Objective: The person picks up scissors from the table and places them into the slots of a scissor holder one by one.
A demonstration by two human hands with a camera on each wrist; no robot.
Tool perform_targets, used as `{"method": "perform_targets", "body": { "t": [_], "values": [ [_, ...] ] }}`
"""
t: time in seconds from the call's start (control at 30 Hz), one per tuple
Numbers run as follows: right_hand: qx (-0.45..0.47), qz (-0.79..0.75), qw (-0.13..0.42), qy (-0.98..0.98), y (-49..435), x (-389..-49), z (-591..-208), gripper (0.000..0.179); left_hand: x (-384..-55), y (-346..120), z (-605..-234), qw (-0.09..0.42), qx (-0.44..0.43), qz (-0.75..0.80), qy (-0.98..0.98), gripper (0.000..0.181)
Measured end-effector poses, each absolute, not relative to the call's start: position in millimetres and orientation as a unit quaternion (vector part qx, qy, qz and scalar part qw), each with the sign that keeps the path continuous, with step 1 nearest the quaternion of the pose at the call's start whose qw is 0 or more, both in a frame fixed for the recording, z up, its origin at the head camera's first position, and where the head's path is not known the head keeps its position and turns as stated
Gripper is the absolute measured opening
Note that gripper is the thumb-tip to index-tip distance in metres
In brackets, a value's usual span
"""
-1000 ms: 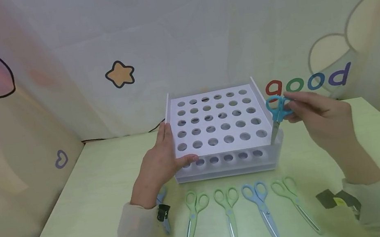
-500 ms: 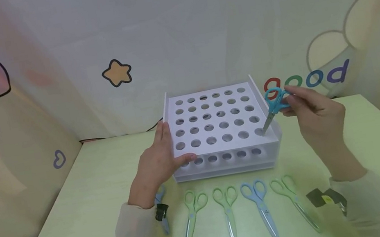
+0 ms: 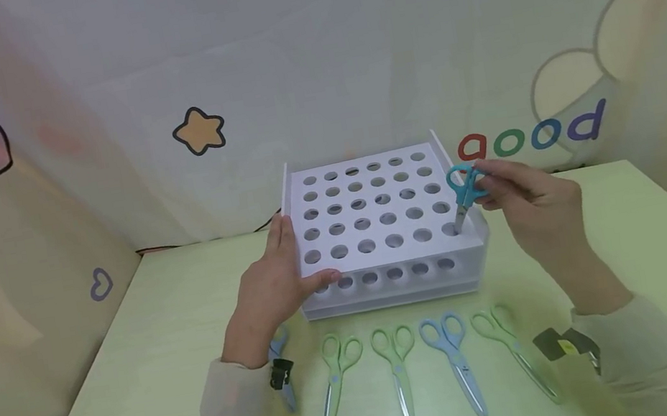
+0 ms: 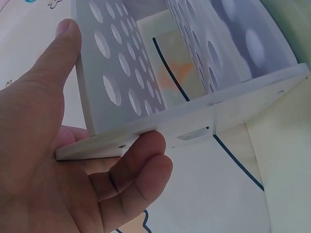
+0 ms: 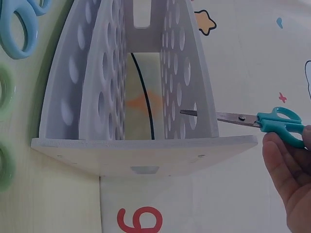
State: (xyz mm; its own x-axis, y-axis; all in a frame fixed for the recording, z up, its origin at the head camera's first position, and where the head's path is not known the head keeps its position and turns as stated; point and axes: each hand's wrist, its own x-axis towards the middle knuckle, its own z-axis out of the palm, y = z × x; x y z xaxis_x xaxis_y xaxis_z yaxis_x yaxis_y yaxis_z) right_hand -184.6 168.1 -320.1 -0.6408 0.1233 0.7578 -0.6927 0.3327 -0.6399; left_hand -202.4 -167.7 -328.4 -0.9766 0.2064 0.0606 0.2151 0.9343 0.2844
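Note:
A white rack (image 3: pixel 394 256) with round holes in its tiers stands on the table. My left hand (image 3: pixel 264 288) holds its left side; in the left wrist view the thumb lies against the holed plate (image 4: pixel 95 82) and fingers curl against the side panel. My right hand (image 3: pixel 540 211) pinches small turquoise-handled scissors (image 3: pixel 467 190) by the handle, blades pointing down. Their tip is in the front-right hole of the top plate. The right wrist view shows the scissors' blade (image 5: pixel 238 118) passing through that plate, its tip (image 5: pixel 187 112) visible below it.
Several larger scissors lie in a row before the rack: green scissors (image 3: pixel 336 389), more green scissors (image 3: pixel 402 379), blue scissors (image 3: pixel 459 362), and green scissors (image 3: pixel 524 356) at right. Blue scissors (image 3: pixel 287 390) at left are partly hidden by my left wrist. A printed curtain (image 3: pixel 316 58) hangs behind.
My right hand has moved the turquoise scissors left from beside the rack's right edge and lowered their tip into the front-right hole. My left hand keeps its hold on the rack.

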Motion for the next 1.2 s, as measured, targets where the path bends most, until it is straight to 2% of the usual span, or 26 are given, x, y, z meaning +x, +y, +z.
{"method": "perform_targets", "body": {
  "t": [0.13, 0.53, 0.77, 1.2],
  "values": [
    [0.205, 0.532, 0.359, -0.739, 168.1, -184.1, -321.5, 0.027, -202.6, -168.3, -328.8, 0.013, -0.106, -0.145, -0.984, 0.125],
    [0.132, 0.49, 0.284, -0.813, 173.9, -179.1, -324.3, 0.025, -201.7, -168.7, -328.4, 0.017, -0.11, -0.148, -0.983, 0.124],
    [0.115, 0.441, 0.208, -0.866, 176.3, -175.5, -323.3, 0.024, -201.9, -168.9, -328.7, 0.019, -0.112, -0.151, -0.982, 0.124],
    [0.138, 0.406, 0.197, -0.882, 174.0, -174.7, -323.7, 0.023, -201.8, -169.6, -329.9, 0.021, -0.116, -0.151, -0.982, 0.123]
  ]
}}
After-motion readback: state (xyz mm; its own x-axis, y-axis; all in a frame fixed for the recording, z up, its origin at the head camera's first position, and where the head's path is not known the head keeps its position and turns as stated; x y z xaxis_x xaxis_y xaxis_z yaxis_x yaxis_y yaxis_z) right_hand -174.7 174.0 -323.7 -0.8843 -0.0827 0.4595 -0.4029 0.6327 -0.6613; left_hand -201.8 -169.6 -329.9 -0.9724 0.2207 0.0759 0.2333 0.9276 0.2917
